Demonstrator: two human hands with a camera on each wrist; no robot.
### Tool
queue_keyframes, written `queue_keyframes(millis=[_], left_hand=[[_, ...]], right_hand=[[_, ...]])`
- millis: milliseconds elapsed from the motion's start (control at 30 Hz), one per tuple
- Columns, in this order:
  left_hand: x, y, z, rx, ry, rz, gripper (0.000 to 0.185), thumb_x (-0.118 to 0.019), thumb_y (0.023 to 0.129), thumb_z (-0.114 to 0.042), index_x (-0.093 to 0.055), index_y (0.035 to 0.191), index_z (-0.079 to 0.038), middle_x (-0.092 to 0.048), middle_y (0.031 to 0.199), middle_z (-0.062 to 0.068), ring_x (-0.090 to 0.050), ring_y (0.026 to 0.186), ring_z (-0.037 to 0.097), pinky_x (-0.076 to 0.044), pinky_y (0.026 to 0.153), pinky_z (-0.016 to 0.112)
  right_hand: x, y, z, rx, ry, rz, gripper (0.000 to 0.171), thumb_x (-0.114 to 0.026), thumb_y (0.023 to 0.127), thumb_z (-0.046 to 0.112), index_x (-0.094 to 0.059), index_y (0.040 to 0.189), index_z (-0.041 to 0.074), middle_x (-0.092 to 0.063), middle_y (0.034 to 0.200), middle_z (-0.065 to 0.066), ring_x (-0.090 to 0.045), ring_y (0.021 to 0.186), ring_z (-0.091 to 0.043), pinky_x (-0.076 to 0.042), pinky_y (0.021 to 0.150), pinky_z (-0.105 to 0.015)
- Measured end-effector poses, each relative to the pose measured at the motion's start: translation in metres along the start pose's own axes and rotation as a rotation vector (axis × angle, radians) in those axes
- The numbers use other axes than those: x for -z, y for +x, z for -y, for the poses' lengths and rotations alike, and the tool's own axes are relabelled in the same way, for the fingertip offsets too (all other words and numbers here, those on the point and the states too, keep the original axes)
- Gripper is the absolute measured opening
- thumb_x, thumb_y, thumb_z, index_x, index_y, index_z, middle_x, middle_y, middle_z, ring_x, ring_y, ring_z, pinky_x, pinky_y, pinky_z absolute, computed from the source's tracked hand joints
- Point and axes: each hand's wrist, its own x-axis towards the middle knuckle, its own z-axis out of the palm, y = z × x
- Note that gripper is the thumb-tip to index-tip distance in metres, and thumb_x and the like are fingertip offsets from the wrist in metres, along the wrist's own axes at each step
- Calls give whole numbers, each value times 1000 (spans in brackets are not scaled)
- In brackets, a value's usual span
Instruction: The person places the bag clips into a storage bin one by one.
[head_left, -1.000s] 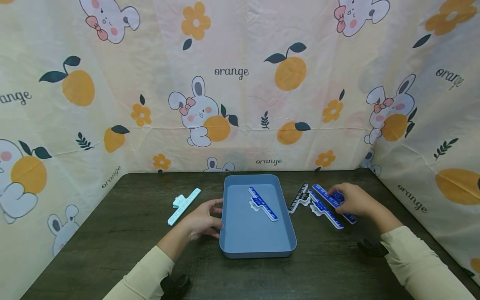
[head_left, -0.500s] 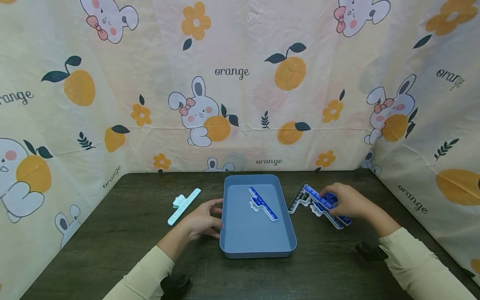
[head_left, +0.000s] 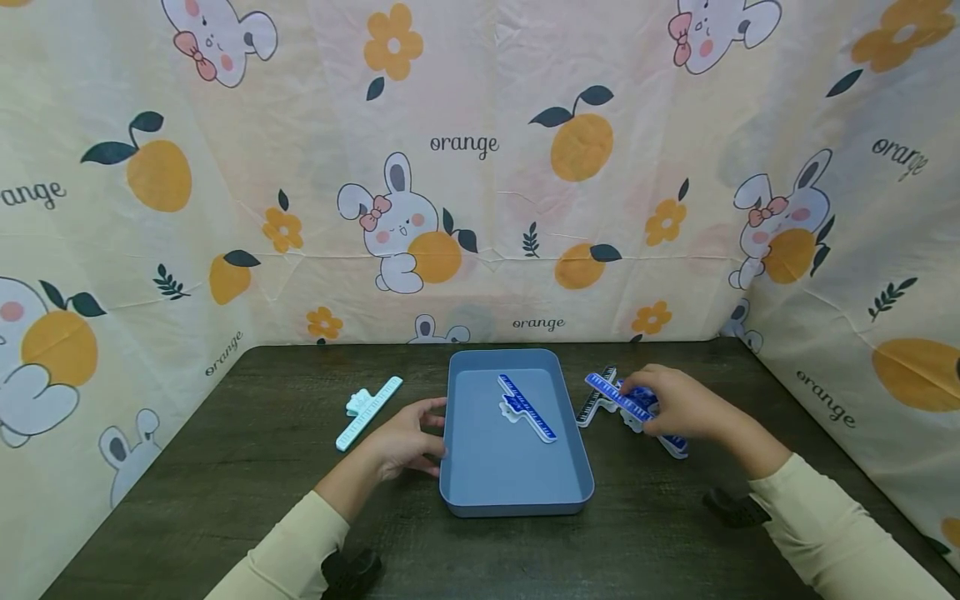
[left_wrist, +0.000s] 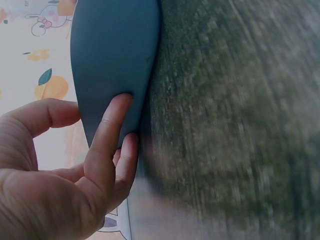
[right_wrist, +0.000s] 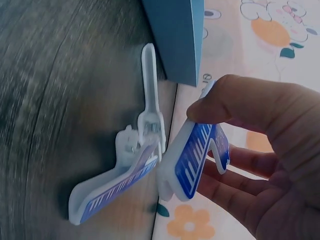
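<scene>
My right hand (head_left: pixel 678 408) pinched a blue ruler clip (head_left: pixel 617 397), lifted clear of the table (head_left: pixel 225 467) just right of the blue tray (head_left: pixel 517 500), above two more clips (right_wrist: pixel 125 180). My left hand (head_left: pixel 405 437), fingers relaxed, touched the tray's left wall near the table's middle

- Your right hand (head_left: pixel 678 406) pinches a blue ruler-printed clip (head_left: pixel 617 397), lifted off the worktop, tilted.
- Your left hand (head_left: pixel 405 437) touches the grey-blue tray (head_left: pixel 517 498), which holds one more blue clip (head_left: pixel 527 407).
</scene>
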Motion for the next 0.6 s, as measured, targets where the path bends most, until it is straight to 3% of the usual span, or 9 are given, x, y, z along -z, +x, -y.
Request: queue_keyframes(millis=[433,600], left_hand=[[0,-1,0,8,2,-5,87,-59,73,17,-26,151,0,-42,138,29,-63,85,29,-58,57,39],[0,0,0,11,0,-2,86,-59,74,17,-26,151,-1,-41,139,29,-63,85,29,-58,58,41]], right_hand=[[3,5,24,20,0,29,44,-81,70,4,-68,111,13,-61,111,-11,-60,93,-24,-56,75,-44],[4,8,32,48,-2,38,45,-81,69,4,-68,110,14,-60,104,-5,-59,88,-20,-57,71,-40]])
